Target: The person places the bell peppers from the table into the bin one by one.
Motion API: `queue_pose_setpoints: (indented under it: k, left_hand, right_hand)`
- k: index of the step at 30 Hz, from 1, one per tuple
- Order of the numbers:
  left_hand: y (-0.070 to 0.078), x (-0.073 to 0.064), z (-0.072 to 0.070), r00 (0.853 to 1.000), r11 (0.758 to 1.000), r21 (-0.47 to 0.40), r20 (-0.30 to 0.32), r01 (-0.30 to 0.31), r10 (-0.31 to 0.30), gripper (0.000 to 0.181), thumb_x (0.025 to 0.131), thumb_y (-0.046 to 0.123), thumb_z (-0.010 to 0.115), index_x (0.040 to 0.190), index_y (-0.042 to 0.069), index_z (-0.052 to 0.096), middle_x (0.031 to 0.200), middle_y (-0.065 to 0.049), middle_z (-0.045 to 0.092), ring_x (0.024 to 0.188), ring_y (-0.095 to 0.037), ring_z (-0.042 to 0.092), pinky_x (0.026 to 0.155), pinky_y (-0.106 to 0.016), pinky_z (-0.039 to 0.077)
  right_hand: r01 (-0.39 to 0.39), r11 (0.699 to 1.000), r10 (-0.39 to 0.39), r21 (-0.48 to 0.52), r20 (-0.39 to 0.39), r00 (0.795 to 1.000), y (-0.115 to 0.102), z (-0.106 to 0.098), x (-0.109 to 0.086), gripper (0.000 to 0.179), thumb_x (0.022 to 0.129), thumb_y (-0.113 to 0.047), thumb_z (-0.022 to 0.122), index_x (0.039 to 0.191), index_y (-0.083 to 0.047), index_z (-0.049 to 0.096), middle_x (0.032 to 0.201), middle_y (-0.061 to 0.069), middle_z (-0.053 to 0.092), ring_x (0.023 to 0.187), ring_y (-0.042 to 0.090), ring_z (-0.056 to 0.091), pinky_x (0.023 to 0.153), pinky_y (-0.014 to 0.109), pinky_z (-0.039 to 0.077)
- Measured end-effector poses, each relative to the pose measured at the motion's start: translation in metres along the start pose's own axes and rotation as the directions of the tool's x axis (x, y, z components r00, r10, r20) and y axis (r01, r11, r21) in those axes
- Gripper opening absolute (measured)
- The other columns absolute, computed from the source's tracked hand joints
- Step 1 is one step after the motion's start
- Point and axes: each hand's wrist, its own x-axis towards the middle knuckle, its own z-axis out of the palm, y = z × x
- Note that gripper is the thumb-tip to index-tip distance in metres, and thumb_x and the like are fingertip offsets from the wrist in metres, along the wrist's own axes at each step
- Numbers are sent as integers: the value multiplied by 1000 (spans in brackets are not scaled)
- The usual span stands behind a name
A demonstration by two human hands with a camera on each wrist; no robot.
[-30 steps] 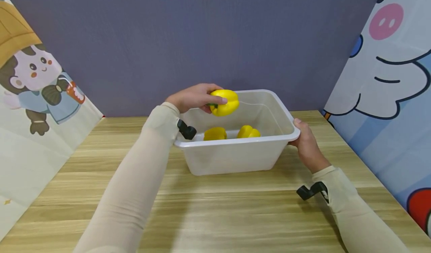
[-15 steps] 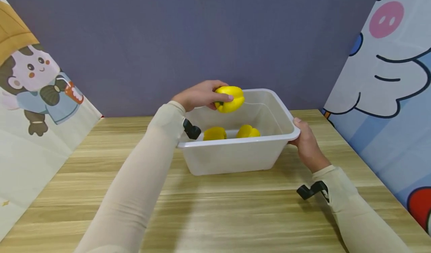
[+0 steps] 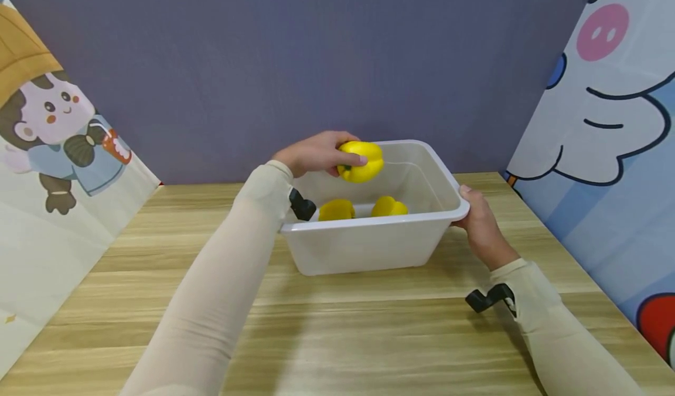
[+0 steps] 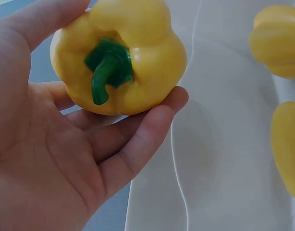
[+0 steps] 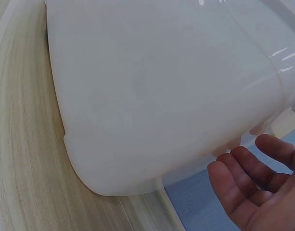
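A yellow bell pepper is gripped between the thumb and fingers of my left hand, above the white plastic bin. Its green stem faces the palm in the left wrist view. Two more yellow bell peppers, a left one and a right one, lie inside the bin, their lower parts hidden by the front wall. At the bin's right end, my right hand holds the rim, thumb on top and fingers below it. The right wrist view shows those fingertips against the outer wall.
The bin stands on a wood-grain table, near a grey-purple back panel. Cartoon-printed panels, one on the left and one on the right, flank the table. Each wrist carries a black mount.
My left hand has shifted slightly right with the bell pepper, rising a little and then lowering again. My right hand and the bin have stayed in place.
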Motion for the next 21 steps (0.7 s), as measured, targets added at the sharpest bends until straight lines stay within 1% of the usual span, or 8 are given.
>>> queue_pose_setpoints:
  k: [6, 10, 17, 21]
  left_hand:
    - [-1, 1, 1, 999, 999, 15, 18, 33, -33, 59, 91, 42, 72, 140, 16, 51, 121, -3, 59, 105, -24, 57, 97, -46, 50]
    - [-1, 1, 2, 999, 999, 33, 19, 41, -41, 58, 91, 43, 72, 138, 16, 52, 121, -3, 59, 105, -24, 57, 96, -46, 51]
    - [-2, 3, 5, 998, 995, 93, 33, 41, -45, 52, 91, 44, 72, 132, 16, 54, 118, -4, 59, 102, -23, 58, 90, -38, 53]
    - [-3, 5, 7, 997, 992, 119, 49, 46, -52, 50, 91, 45, 71, 129, 17, 56, 116, -4, 60, 103, -22, 58, 89, -36, 53]
  right_hand:
    - [1, 1000, -1, 0, 3, 1000, 1, 0, 0, 45, 107, -38, 32, 112, -11, 67, 98, -3, 68, 87, 13, 61, 69, 32, 53]
    - [-2, 1000, 2, 1, 1, 1000, 1, 0, 0, 44, 107, -37, 32, 111, -11, 66, 99, -1, 68, 87, 13, 60, 69, 33, 52]
    - [3, 1000, -3, -10, 9, 1000, 1, 1, 1, 45, 108, -36, 31, 112, -8, 66, 100, 0, 68, 88, 14, 60, 70, 33, 53]
    - [-3, 1000, 3, -3, 4, 1000, 2, 1, 1, 44, 107, -36, 31, 111, -10, 66, 100, 2, 68, 87, 14, 60, 70, 33, 53]
